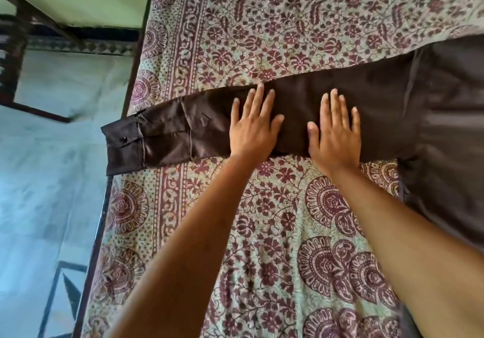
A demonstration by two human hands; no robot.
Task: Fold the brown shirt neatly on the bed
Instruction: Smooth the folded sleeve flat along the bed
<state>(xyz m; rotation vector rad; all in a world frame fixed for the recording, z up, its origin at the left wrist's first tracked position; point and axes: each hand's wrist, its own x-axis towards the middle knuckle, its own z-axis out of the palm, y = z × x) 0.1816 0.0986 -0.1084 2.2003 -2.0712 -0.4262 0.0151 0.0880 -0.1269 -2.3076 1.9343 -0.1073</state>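
The brown shirt (445,117) lies spread on the bed, its body at the right edge of view. One long sleeve (178,130) stretches left across the bedsheet, and its buttoned cuff (123,146) hangs past the bed's left edge. My left hand (252,125) lies flat on the middle of the sleeve, fingers straight and spread. My right hand (334,130) presses flat on the sleeve nearer the shoulder, fingers straight too. Both palms rest on the cloth and neither grips it.
The bed carries a cream sheet with a maroon floral print (288,23). Its left edge (104,219) runs down the view, with pale blue floor (47,167) beyond. A dark wooden frame (15,49) stands at the upper left by a green wall.
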